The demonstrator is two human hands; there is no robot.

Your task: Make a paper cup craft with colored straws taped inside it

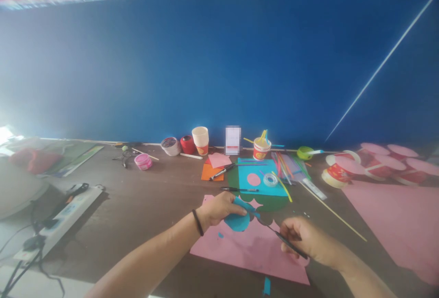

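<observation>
My left hand (222,208) pinches a piece of blue paper (237,222) with a rounded lower edge, held over a pink sheet (236,252). In my right hand (297,237) is a pair of dark scissors (274,231), whose blades point up and left and meet the blue paper's right side. The pink sheet has a scalloped top edge and lies under both hands. Small blue scraps rest on it, and another blue scrap (266,285) lies near the table's front edge.
Behind my hands lie a blue sheet (245,167) with a tape roll (270,179), pens and orange paper (211,172). Paper cups (200,140) stand near the blue wall. At right are several red cups with pink discs and a pink sheet (394,224); at left, a power strip (70,213).
</observation>
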